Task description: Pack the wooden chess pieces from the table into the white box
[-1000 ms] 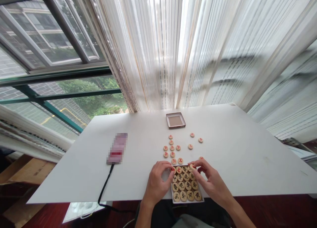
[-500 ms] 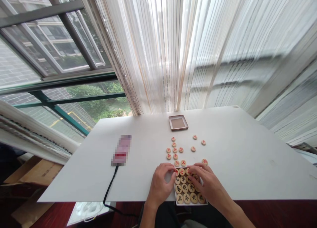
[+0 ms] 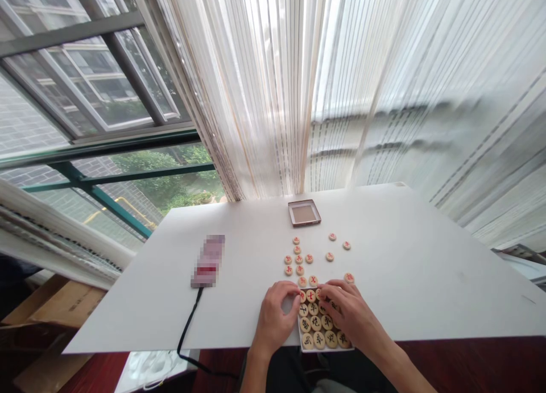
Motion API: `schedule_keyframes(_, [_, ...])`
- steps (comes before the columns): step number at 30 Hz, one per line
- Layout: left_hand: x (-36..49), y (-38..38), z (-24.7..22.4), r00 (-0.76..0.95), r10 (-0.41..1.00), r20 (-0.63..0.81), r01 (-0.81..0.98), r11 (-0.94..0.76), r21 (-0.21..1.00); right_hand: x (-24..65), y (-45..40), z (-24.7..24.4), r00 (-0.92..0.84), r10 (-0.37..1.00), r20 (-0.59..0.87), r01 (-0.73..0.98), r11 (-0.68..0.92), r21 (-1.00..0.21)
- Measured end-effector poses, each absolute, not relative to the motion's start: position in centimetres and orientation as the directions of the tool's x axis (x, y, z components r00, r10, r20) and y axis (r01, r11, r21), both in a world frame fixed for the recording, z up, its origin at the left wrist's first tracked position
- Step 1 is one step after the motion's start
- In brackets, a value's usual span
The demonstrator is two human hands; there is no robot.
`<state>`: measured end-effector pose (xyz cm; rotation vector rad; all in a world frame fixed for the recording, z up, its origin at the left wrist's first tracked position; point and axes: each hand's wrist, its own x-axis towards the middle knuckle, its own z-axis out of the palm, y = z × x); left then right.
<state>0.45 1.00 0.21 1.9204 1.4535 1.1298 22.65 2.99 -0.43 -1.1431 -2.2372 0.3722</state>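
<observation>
A shallow white box [image 3: 300, 330] at the table's near edge holds rows of round wooden xiangqi pieces. Most carry black characters; the far row has red ones. My left hand [image 3: 276, 313] curls at the box's far left corner, thumb and index finger closed on its edge beside a red-marked piece [image 3: 302, 296]. Over the far right of the box, my right hand [image 3: 352, 310] has its fingertips pinched at a red-marked xiangqi piece [image 3: 318, 294] and covers several others. Just beyond the box lie more red-marked pieces [image 3: 313, 280], with one [image 3: 348, 278] beside my right fingers.
Several loose red xiangqi pieces [image 3: 299, 259] are scattered on the white table [image 3: 239, 234]. An open box lid [image 3: 304, 213] rests behind them. To the left lies a pixelated pinkish object [image 3: 208, 262] with a black cable [image 3: 191, 313]. Curtains [image 3: 273, 125] hang behind the table.
The view has shifted slightly, moving the table items a little left. My right fingertips have edged left along the far row of pieces. My left hand stays at the box's corner.
</observation>
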Motion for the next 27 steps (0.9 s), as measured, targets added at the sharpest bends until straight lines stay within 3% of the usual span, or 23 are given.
schedule_keyframes(27, [0.7, 0.6, 1.0, 0.154, 0.931, 0.330, 0.622, -0.351, 0.700, 19.9, 1.2, 0.2, -0.426, 0.783, 0.453, 0.619, 0.617, -0.486])
